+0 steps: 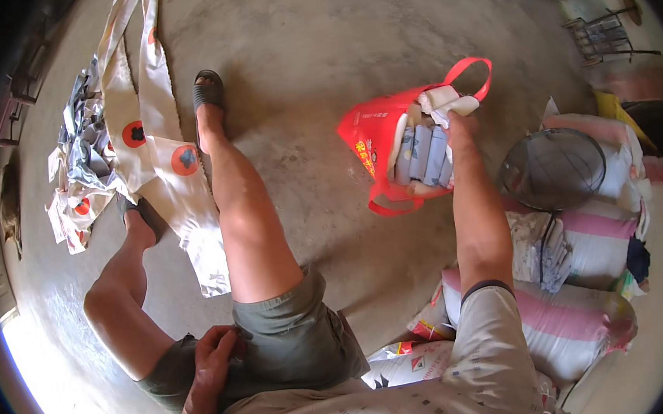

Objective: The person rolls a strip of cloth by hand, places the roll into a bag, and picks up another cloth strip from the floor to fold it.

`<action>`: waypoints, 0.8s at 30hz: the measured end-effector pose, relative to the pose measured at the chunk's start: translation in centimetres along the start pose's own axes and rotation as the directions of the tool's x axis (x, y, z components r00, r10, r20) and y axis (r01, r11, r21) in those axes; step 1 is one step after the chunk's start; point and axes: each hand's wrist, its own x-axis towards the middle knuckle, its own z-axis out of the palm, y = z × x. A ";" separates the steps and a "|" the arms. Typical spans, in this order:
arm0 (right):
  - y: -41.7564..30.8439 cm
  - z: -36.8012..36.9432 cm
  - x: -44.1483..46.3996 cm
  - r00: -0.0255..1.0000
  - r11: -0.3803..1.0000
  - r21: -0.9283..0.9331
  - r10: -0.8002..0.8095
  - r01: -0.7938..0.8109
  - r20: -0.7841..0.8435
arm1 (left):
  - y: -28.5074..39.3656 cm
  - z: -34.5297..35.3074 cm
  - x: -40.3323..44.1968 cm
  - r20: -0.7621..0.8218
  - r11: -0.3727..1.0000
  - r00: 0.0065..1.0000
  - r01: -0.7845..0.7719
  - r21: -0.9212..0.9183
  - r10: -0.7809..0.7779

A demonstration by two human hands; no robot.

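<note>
At the mouth of a red carrier bag [361, 138], my right hand [461, 123] is closed around a rolled white cloth [456, 109]. Beside it in the bag lie another white roll [437, 97] and several pale blue rolled cloths [424, 153]. The bag lies tilted on the floor with both handles spread. My left hand [217, 350] rests by my shorts with its fingers curled, and nothing shows in it. Long cream fabric strips with orange and red round prints [156, 135] stretch across the floor beside my leg.
Crumpled grey and blue fabric [92, 152] lies beyond the strips at left. At right are stuffed white and pink sacks [570, 317], a round mesh strainer [553, 168] and folded cloth [539, 249]. A metal-framed chair [602, 36] stands at the back right.
</note>
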 end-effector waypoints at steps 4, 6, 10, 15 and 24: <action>4.4 0.3 5.9 0.973 0.889 -0.402 -0.231 0.221 0.024 | 0.3 0.3 0.1 -0.022 1.000 1.000 0.021 0.014 -0.021; 2.7 0.4 4.7 0.998 0.833 -0.549 -0.060 0.069 0.035 | 0.3 0.3 0.2 -0.017 1.000 1.000 0.017 0.024 -0.017; -1.6 1.3 2.0 0.979 0.383 -0.904 -0.145 0.191 0.145 | 0.3 0.3 0.2 -0.007 1.000 1.000 0.019 0.021 -0.018; -1.5 1.1 -1.1 0.551 -0.083 -0.906 -0.769 0.416 0.323 | 0.1 0.0 0.0 -0.012 1.000 1.000 -0.008 0.001 0.008; 1.8 0.0 -2.3 0.792 -0.066 -0.836 -0.286 0.545 0.539 | -0.4 -0.5 0.0 -0.006 1.000 1.000 -0.008 0.031 0.008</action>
